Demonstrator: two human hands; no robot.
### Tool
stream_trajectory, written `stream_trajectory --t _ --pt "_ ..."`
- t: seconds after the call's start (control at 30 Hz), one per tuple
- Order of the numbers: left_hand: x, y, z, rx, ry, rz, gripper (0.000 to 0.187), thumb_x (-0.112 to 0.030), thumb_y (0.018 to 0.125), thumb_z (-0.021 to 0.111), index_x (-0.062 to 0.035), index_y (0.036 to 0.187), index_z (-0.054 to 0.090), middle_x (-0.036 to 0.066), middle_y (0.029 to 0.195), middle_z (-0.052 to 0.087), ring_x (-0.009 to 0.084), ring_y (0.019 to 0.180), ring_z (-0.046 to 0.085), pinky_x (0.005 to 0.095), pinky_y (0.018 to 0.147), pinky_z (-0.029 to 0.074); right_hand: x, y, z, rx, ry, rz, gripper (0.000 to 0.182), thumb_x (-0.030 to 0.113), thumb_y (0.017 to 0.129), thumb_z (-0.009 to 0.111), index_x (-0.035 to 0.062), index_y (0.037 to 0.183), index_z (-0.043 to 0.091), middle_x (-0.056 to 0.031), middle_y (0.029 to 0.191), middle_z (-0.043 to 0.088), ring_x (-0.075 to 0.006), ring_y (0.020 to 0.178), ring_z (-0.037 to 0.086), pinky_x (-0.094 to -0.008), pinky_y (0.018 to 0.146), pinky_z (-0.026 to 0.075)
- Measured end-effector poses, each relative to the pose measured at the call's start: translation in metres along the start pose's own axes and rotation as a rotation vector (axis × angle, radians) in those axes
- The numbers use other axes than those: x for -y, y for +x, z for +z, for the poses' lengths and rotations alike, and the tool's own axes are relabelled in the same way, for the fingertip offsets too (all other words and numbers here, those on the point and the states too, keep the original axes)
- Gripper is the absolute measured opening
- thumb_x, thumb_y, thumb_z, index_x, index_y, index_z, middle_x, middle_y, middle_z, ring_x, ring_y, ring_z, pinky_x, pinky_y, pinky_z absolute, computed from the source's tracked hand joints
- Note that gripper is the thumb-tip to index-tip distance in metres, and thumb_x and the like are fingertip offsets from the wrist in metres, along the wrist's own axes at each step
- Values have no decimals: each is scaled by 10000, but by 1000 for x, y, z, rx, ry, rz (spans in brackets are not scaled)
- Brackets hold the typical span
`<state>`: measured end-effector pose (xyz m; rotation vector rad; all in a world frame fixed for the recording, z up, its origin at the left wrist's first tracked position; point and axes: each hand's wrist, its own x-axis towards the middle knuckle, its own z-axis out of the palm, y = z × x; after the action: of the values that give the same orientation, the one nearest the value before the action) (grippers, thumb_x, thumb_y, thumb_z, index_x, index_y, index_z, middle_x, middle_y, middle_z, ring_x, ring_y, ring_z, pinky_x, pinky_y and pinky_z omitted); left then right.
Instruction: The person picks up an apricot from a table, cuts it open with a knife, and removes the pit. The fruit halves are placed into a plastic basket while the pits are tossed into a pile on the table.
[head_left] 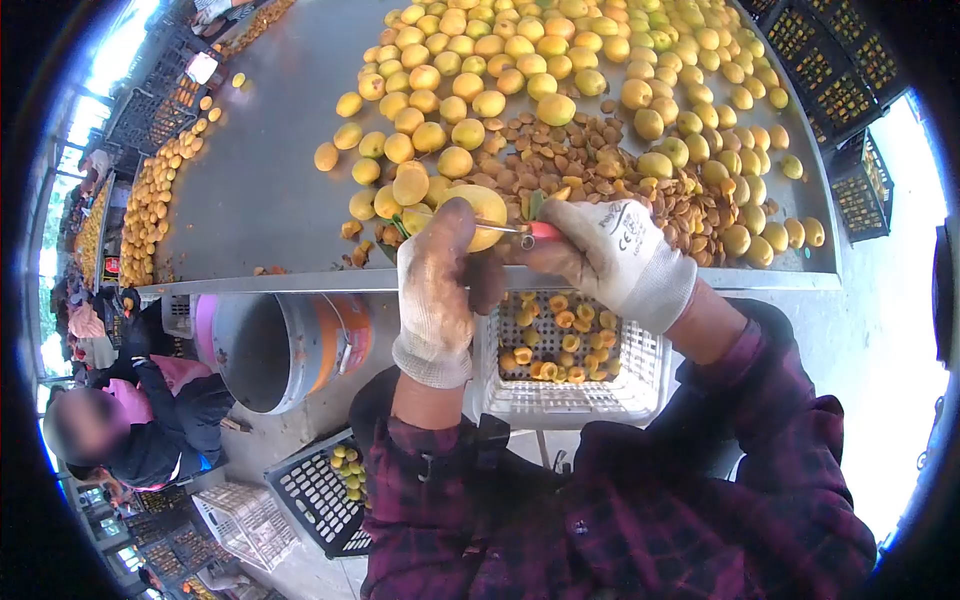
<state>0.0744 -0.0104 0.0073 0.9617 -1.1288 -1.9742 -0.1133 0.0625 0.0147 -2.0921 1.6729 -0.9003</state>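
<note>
In the head view, my left hand [436,295], in a stained white knit glove, is closed around a yellow apricot [486,204] over the table's near edge. My gloved right hand [622,262] grips a small knife [543,231] by its red handle. Its thin metal blade points left and lies against the apricot's near side. Brown apricot pits [560,148] are heaped just beyond my hands, with whole apricots [520,45] spread behind and beside them. Below the hands, a white plastic crate [560,402] holds halved apricots [565,320].
The metal table [270,150] has a raised front edge. A row of apricots [165,200] lies along its left side. Under the edge stands a large bucket [250,350]; a black crate [318,500] is on the floor. Another person [150,420] sits at left. Black crates [830,60] stand at right.
</note>
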Motion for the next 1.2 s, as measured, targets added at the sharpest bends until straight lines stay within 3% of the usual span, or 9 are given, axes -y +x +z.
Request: stream_trajectory --t 0.23,0.3,0.43,0.5,0.7,0.73,0.83,0.93,1.2 --pt "-11 -7 6 101 164 11 438 -436 945 539 -22 1071 606 61 872 665 138 474 531 262 393 358 2 -1 -13 -35 -12 -49 323 359 890 674 56 944 575 -154 764 640 -352 731 664 -428 598 507" --pt "-12 -9 27 -111 214 239 420 -359 944 584 51 1011 649 58 724 645 115 566 568 255 513 407 2 -2 -12 -46 77 -39 335 370 879 687 58 941 581 -152 753 635 -349 720 662 -426 584 501" --pt "-6 -4 10 -61 264 281 399 -335 928 609 57 975 663 69 717 648 114 549 569 253 508 413 -2 -1 -15 -56 68 -28 353 391 870 692 61 919 577 -147 744 628 -347 715 660 -424 595 504" --pt "-8 -3 -5 140 368 61 415 -360 950 512 31 1029 626 129 886 679 152 500 572 277 421 405 4 0 -29 162 -56 57 438 322 878 695 -3 1155 597 -175 896 669 -348 836 680 -380 689 530" --pt "-6 -4 -9 198 155 59 512 -451 931 514 23 1109 596 123 843 671 190 434 519 298 391 380 0 -2 -10 11 407 -40 660 347 892 685 83 1439 428 -194 1036 677 -346 901 686 -379 753 531" --pt "-7 -5 -8 200 157 61 512 -451 931 514 23 1109 596 123 843 671 190 434 519 298 391 380 5 -2 -19 152 469 38 688 322 904 678 88 1480 384 -210 1115 660 -336 991 676 -374 826 525" --pt "-12 -9 2 200 -23 -45 357 -284 935 597 55 1028 656 63 769 654 125 593 591 274 546 460 0 -5 -12 149 617 67 634 324 913 671 81 1450 434 -201 1123 667 -310 1007 678 -377 850 524" --pt "-8 -8 15 20 0 172 371 -227 926 664 24 1187 586 68 1040 641 115 923 602 264 823 491 5 -4 -17 187 796 170 589 338 929 654 80 1426 471 -194 1121 670 -295 1005 673 -366 869 518" --pt "-10 -9 27 -175 62 327 370 -234 918 665 26 1172 599 66 1001 648 123 875 623 250 739 503 14 2 -16 135 542 167 517 377 962 602 60 1363 525 -188 889 678 -296 800 686 -352 726 530"
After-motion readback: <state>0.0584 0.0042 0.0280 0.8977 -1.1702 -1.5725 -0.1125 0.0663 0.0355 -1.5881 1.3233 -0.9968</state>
